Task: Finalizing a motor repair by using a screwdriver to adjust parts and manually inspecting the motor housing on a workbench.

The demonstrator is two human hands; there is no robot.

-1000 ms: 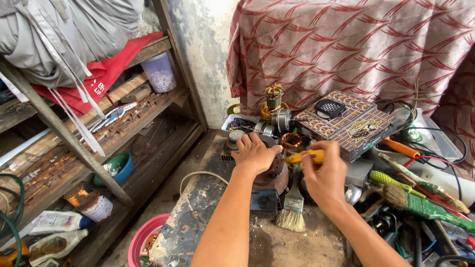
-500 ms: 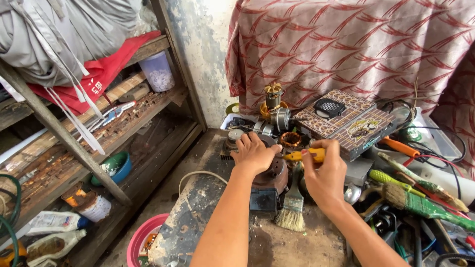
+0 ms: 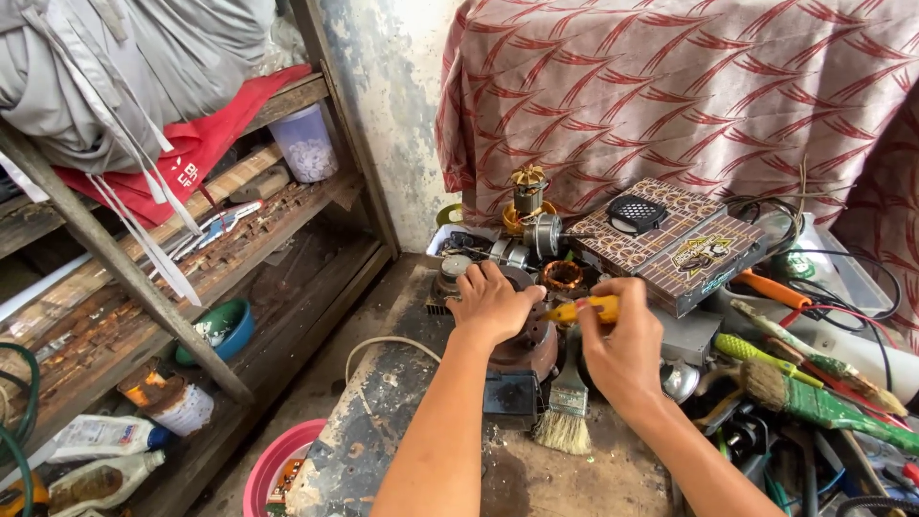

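Observation:
My left hand (image 3: 493,304) rests on top of a brown, rounded motor housing (image 3: 529,350) on the workbench and holds it down. My right hand (image 3: 622,335) grips a yellow-handled screwdriver (image 3: 584,310), its tip pointing left at the housing beside my left fingers. A paintbrush (image 3: 565,414) with pale bristles lies just in front of the housing, between my forearms. A copper-wound coil (image 3: 562,276) sits right behind the housing.
A patterned brown box (image 3: 670,244) lies behind my hands, with motor parts (image 3: 528,201) to its left. Brushes and screwdrivers (image 3: 814,383) clutter the right. A wooden shelf (image 3: 163,278) with bottles, a tub and cloth stands at left. A pink basin (image 3: 273,469) sits below.
Both hands stay on the motor housing. The screwdriver has shifted only slightly at the housing; the view has barely moved.

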